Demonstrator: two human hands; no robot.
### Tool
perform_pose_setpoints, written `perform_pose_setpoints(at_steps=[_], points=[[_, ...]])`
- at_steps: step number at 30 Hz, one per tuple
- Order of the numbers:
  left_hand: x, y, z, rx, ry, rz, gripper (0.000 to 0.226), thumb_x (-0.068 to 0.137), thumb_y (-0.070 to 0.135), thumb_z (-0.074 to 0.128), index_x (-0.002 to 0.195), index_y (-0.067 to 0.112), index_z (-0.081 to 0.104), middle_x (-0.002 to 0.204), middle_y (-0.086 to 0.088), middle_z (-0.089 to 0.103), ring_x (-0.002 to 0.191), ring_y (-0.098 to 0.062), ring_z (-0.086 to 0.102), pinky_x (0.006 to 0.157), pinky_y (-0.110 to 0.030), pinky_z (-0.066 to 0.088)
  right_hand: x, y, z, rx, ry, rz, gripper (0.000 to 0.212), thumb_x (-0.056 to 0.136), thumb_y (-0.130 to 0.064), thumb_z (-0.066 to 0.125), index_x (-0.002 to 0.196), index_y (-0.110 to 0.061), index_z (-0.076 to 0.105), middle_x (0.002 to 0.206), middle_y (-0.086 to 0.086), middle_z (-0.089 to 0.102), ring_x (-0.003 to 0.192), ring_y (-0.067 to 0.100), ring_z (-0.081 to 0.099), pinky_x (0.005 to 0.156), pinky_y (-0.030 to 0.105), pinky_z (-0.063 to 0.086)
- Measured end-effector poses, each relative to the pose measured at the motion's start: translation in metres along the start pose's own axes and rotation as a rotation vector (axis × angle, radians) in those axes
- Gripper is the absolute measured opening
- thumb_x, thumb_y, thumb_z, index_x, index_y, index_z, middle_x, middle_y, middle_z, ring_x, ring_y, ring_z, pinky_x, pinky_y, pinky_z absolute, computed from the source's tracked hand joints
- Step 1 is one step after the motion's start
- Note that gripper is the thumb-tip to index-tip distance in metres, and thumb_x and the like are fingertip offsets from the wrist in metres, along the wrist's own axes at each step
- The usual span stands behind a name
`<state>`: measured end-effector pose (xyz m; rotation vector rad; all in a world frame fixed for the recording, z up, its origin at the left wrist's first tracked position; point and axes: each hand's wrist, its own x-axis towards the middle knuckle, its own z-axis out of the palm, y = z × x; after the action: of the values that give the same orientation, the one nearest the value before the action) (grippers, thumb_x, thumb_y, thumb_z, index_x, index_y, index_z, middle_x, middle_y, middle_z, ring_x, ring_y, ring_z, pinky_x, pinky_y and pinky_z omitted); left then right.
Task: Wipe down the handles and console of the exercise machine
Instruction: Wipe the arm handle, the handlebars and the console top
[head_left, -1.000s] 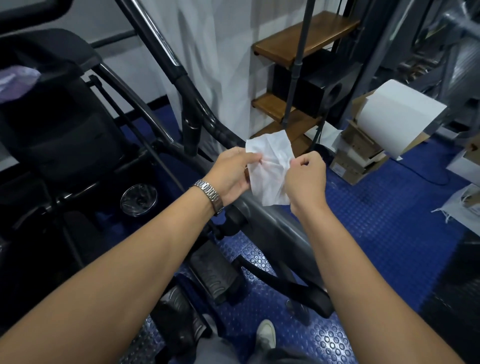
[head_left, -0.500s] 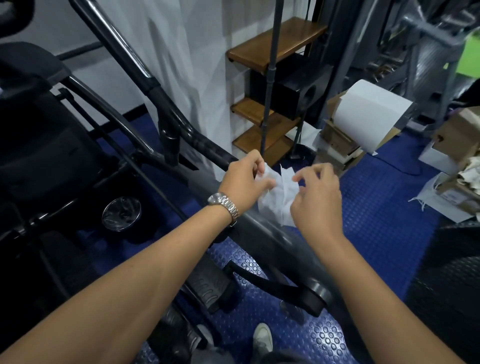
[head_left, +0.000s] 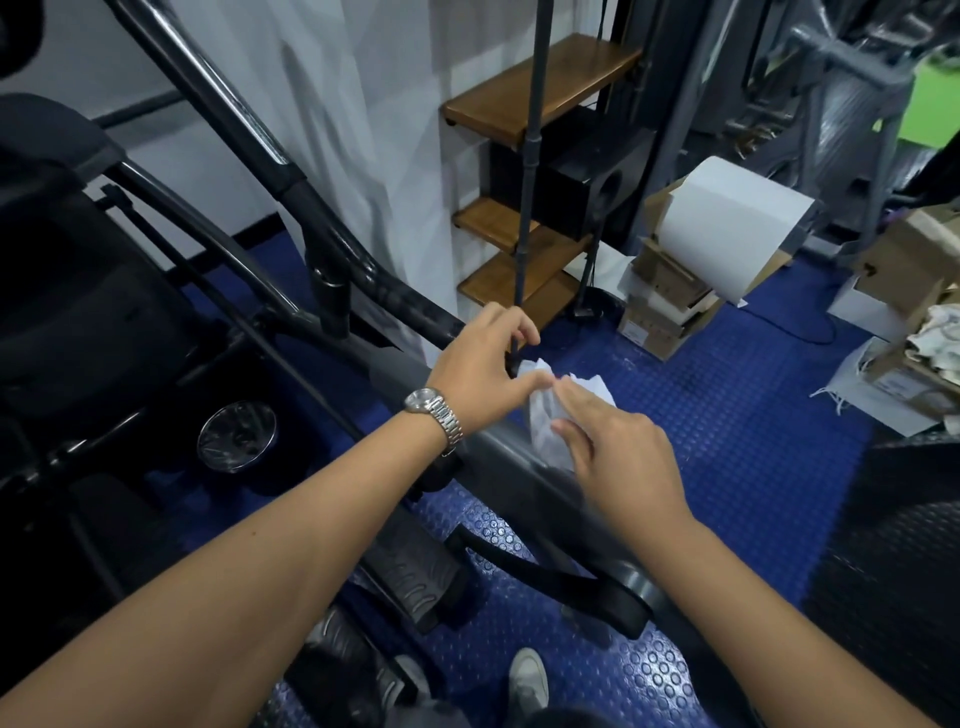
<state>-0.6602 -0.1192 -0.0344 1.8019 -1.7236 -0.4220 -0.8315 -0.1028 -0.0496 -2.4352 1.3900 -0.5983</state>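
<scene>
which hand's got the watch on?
The left hand: a metal watch sits on its wrist, while the right hand has a bare wrist. Both hands are at the white wipe.

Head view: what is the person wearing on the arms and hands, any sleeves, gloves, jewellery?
No sleeves in view and no gloves on the left hand or right hand. A silver watch with a metal link bracelet circles the left wrist.
</scene>
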Motion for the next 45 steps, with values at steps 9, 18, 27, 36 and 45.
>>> perform_pose_setpoints(at_steps=[9,18,27,36,45], points=[[0.014,-0.022,-0.018,0.295,0.050,0.140,0.012,0.090,0.019,0.053,0.095,0.018,0.063,0.101,0.002,0.057,0.098,-0.019,0.051,0.083,-0.032,0.043,0.031,-0.024,0.022,-0.214,-0.050,0.022,0.021,0.095,-0.020,0.052,0.115,-0.016,0.053,0.100,0.000,0.066,0.064,0.025,0.054,0.054,0.030,0.037],[0.019,-0.063,-0.037,0.346,0.135,-0.094,0.024,0.092,0.012,0.051,0.113,0.010,0.060,0.120,-0.010,0.049,0.116,-0.026,0.044,0.088,-0.041,0.050,0.036,-0.025,0.027,-0.278,-0.084,-0.050,0.030,0.091,-0.009,0.052,0.116,-0.024,0.047,0.100,-0.005,0.056,0.067,0.023,0.054,0.051,0.030,0.037],[0.025,-0.070,-0.047,0.392,0.122,-0.092,0.024,0.095,0.014,0.046,0.115,0.010,0.057,0.117,-0.010,0.052,0.110,-0.025,0.049,0.087,-0.035,0.047,0.048,-0.034,0.043,-0.352,0.060,-0.089,0.039,0.073,-0.008,0.074,0.107,-0.022,0.062,0.085,-0.007,0.061,0.048,0.018,0.041,0.038,0.022,0.023],[0.033,-0.071,-0.052,0.474,0.117,-0.091,0.024,0.095,0.013,0.040,0.113,0.010,0.057,0.112,-0.009,0.060,0.103,-0.026,0.055,0.082,-0.037,0.044,0.082,-0.060,0.056,-0.393,0.119,-0.163,0.036,0.055,-0.010,0.086,0.079,-0.021,0.061,0.067,-0.005,0.053,0.048,0.015,0.025,0.040,0.021,0.012],[0.023,-0.058,-0.027,0.726,0.093,-0.092,0.031,0.098,0.029,0.039,0.114,0.008,0.054,0.116,-0.013,0.048,0.109,-0.028,0.045,0.064,-0.029,0.042,0.059,-0.041,0.029,-0.289,-0.098,-0.018,0.030,0.094,-0.019,0.053,0.125,-0.021,0.051,0.100,0.004,0.064,0.087,0.027,0.061,0.067,0.032,0.041]])
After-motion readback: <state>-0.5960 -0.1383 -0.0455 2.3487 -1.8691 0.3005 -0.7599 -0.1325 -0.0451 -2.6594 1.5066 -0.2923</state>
